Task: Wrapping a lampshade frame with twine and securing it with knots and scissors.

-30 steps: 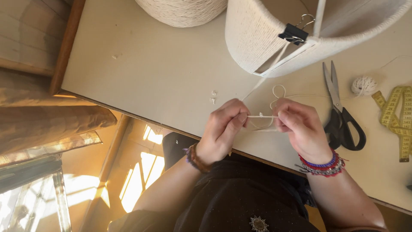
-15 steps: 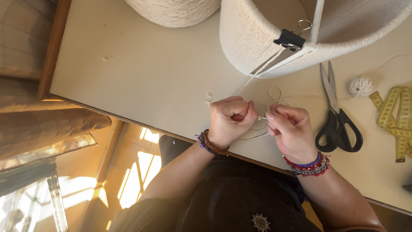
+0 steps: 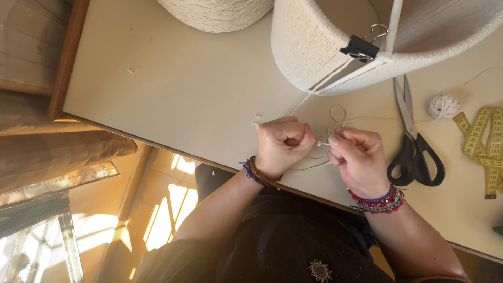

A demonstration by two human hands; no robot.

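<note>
While both fists sit close over the table (image 3: pixel 173 99) edge, shade (image 3: pixel 314 47) lies beyond them, scissors (image 3: pixel 414 147) just right of right hand (image 3: pixel 359 160). Left hand (image 3: pixel 283 144) and right, fingers curled tight, pinch cord (image 3: pixel 323 143) between them; clip (image 3: pixel 361 48) on shade rim.

1. White cord (image 3: pixel 323 143) pinched between my two hands.
2. Cream, finely ribbed cord-wrapped shade (image 3: pixel 309 47); black binder clip (image 3: pixel 359 48) with silver handles.
3. Black-handled scissors (image 3: pixel 416 157), grey blades.
4. Yellow tape measure (image 3: pixel 482 149), dark markings.
5. Small white cord ball (image 3: pixel 444 105).
6. Off-white table (image 3: pixel 183 94).
7. Red, purple beaded bracelets (image 3: pixel 378 202).
</note>
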